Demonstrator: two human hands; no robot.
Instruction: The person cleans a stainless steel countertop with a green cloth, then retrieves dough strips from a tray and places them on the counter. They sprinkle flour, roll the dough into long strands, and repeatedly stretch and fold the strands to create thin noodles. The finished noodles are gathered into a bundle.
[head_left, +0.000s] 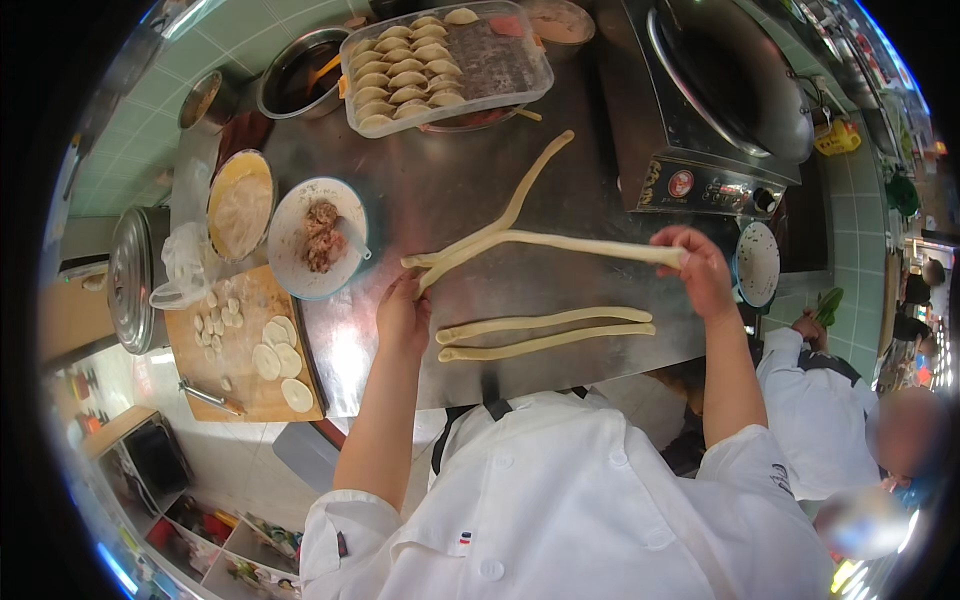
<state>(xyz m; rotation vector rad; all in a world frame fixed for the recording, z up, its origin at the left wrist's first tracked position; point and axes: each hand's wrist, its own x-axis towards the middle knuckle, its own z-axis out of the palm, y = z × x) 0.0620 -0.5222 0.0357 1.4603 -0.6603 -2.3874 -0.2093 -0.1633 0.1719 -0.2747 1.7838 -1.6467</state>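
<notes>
A long dough rope (592, 244) stretches between my hands. My left hand (405, 307) grips its lower left end, and my right hand (694, 270) holds the other end near the table's right side. A second dough rope (525, 184) lies against the held one on the left and angles off to the upper right; whether my left hand touches it, I cannot tell. Nearer to me, two dough ropes (544, 324) lie side by side on the steel table (480, 161).
Filled dumplings stand in a plastic tray (525, 82) at the back. Left are a bowl of meat filling (289, 262), a flour bowl (259, 172), and a wooden board (255, 300) with dough pieces and round wrappers. A wok stove (705, 184) stands right. A co-worker (802, 405) is beyond my right arm.
</notes>
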